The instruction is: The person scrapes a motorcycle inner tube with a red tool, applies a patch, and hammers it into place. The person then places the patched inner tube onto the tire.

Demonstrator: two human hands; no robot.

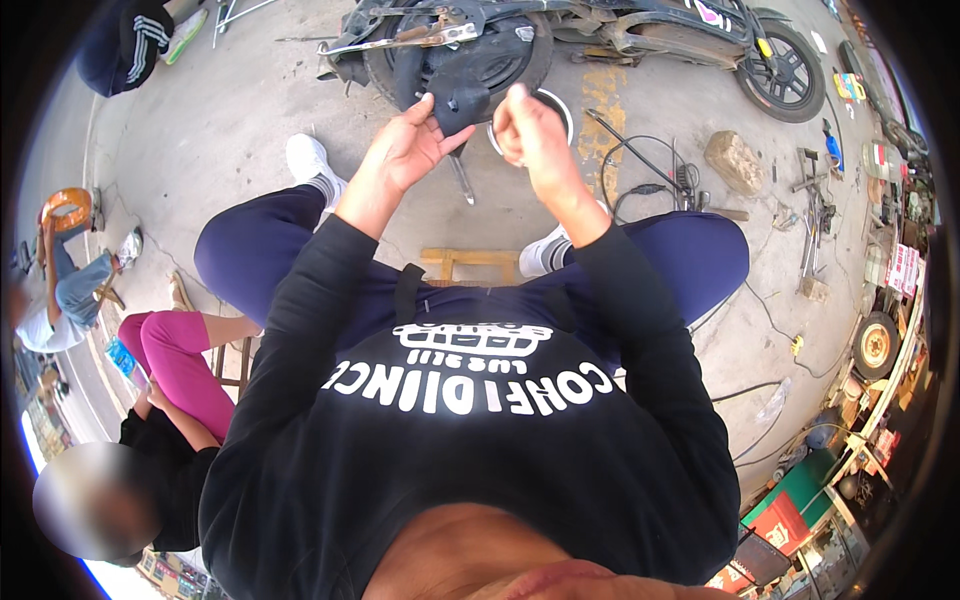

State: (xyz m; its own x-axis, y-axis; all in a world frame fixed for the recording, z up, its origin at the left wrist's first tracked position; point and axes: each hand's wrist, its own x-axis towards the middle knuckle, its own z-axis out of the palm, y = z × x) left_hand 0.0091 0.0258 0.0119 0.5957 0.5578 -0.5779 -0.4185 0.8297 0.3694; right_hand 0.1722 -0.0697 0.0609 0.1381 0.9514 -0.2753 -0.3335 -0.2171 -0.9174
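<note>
In front of me a motorbike wheel [540, 62] lies under the raised frame. A slack black rubber piece, probably an inner tube [462, 104], hangs from it toward me. My left hand [402, 150] is at the rubber's near-left edge, thumb and fingers stretched apart, fingertips against or just beside it. Just to the right, my right hand [533, 138] is closed, thumb pressed over curled fingers; whatever it may hold is hidden. Behind that hand shows a white-rimmed round basin [566, 112], partly covered by it. A metal lever [462, 182] points down below the rubber.
A low wooden stool [468, 262] stands between my legs. To the right lie a black hose [640, 150], a stone block [735, 162] and several hand tools [815, 215]. The motorbike's other wheel [780, 72] is far right. A seated person [175, 370] is close on my left.
</note>
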